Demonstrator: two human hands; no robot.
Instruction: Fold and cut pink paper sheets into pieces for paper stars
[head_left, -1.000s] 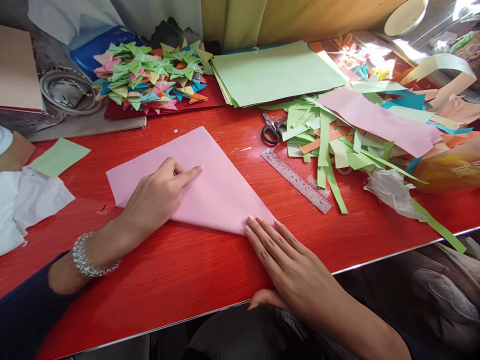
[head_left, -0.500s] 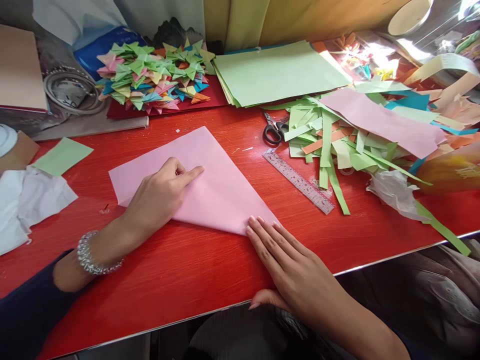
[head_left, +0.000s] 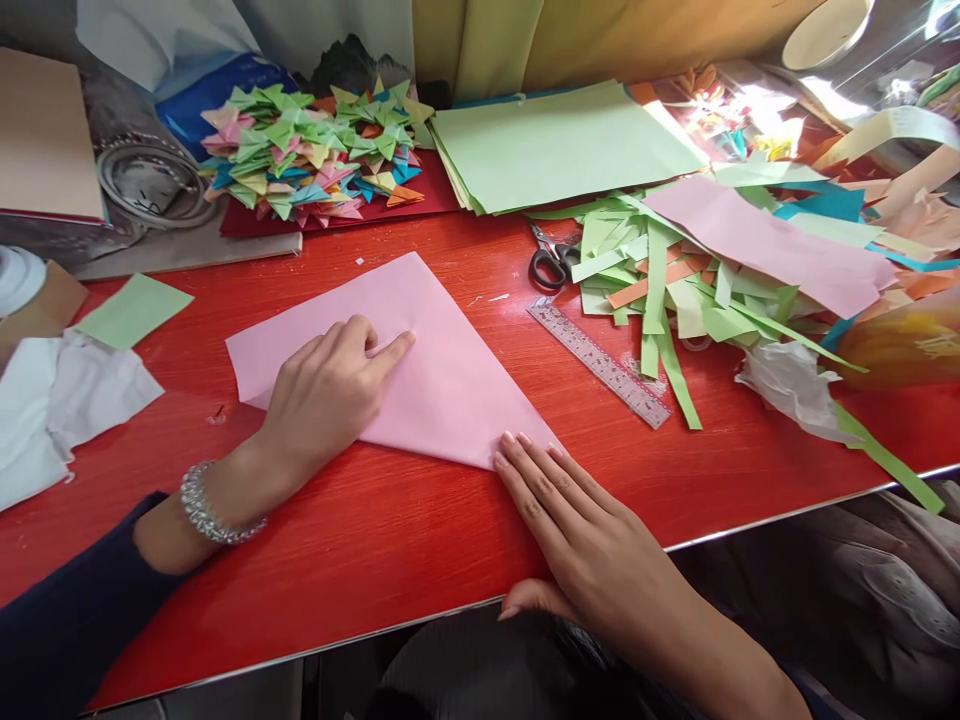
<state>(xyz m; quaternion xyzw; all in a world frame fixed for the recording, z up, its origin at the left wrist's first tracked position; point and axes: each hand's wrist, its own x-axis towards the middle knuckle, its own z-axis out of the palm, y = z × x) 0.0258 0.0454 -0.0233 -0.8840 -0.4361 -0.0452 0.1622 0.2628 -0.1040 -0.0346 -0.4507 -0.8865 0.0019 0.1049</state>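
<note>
Head view: toward nine o'clock, I see smooth, folded pink paper (head_left: 439, 375) on grained red tabletop (head_left: 360, 560). The left hand (head_left: 326, 385) touches it, index parted from curled fingers; at five, the right hand (head_left: 574, 525) lies flat, unclenched, on its pointed corner.

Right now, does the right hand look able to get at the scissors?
Probably yes. The scissors lie with uncovered handles toward the person. Only the flat ruler lies partly between, easily passed over. The right hand would have to leave the pink sheet.
</note>
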